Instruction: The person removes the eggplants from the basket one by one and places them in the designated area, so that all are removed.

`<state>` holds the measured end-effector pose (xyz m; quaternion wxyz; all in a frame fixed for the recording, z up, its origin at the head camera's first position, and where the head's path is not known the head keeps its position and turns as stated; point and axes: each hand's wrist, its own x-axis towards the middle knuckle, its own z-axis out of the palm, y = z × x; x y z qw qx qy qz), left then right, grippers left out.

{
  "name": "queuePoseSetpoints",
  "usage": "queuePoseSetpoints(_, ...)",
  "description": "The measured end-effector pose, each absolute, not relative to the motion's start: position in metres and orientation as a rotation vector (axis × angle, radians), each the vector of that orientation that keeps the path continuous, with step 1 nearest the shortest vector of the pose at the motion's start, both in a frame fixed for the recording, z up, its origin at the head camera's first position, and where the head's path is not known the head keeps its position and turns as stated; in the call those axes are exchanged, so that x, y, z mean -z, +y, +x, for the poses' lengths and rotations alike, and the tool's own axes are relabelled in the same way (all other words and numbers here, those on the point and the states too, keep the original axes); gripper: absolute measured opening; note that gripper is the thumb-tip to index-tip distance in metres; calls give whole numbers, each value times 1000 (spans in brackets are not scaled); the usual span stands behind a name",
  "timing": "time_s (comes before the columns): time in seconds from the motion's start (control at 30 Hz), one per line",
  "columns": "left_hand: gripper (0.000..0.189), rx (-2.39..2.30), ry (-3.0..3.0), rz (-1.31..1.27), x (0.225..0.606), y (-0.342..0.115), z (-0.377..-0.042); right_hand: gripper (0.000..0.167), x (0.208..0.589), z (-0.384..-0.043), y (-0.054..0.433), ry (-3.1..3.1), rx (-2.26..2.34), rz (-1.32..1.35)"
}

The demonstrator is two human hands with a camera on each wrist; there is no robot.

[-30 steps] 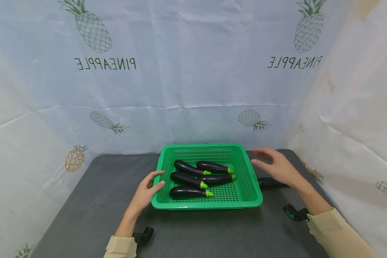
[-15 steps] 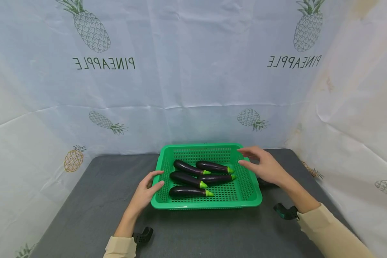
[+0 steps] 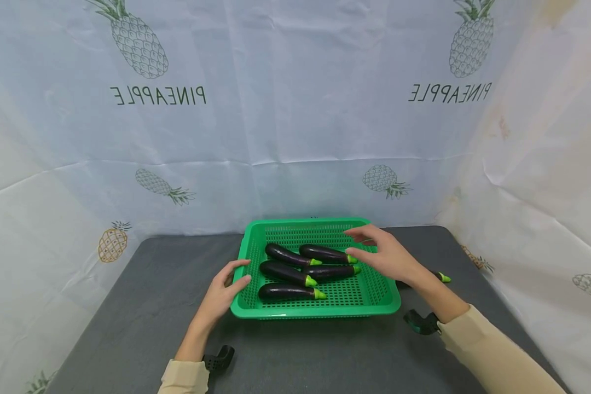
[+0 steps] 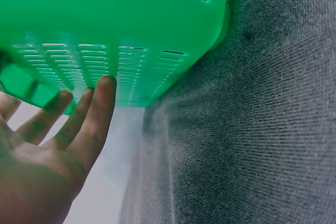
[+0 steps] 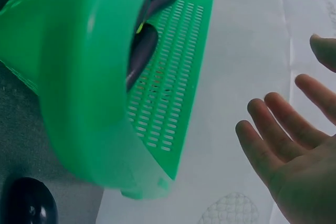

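A green plastic basket (image 3: 315, 314) with slotted walls stands on the dark table. Inside lie several dark purple eggplants with bright green stem ends, among them a front eggplant (image 3: 287, 291) and a back right eggplant (image 3: 323, 253). My left hand (image 3: 222, 291) is at the basket's left side, its fingers extended against the outer wall in the left wrist view. Above the basket's right side hovers my right hand (image 3: 386, 256), fingers spread and holding nothing. Another eggplant (image 3: 443, 277) lies outside, right of the basket, partly hidden by my right forearm.
Behind the table (image 3: 143, 312) hangs a white cloth (image 3: 295, 126) printed with pineapples, and more cloth lines both sides. A black wrist device (image 3: 219, 358) is on the left wrist; a second wrist device (image 3: 420, 323) is on the right.
My right hand has moved left, from beyond the basket's right rim to above its right side. The outside eggplant's green end has come into view. The left hand has stayed in place.
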<state>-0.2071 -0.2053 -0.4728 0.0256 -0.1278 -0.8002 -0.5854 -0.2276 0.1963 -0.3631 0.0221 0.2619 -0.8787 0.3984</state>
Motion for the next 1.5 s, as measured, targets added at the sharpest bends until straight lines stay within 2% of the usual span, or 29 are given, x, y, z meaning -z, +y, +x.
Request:
queuePoseSetpoints(0.83,48,1821,-2482,-373,472,-205,-207,50,393,-249,172,-2761,-1317,898)
queuePoseSetpoints(1.23,48,1824,-2479,-379,473,-205,-207,50,365,-249,163,-2784,-1282,902)
queuePoseSetpoints(1.5,49,1834,-2477,-378,473,-206,-207,48,362,-261,154,-2768,-1221,925)
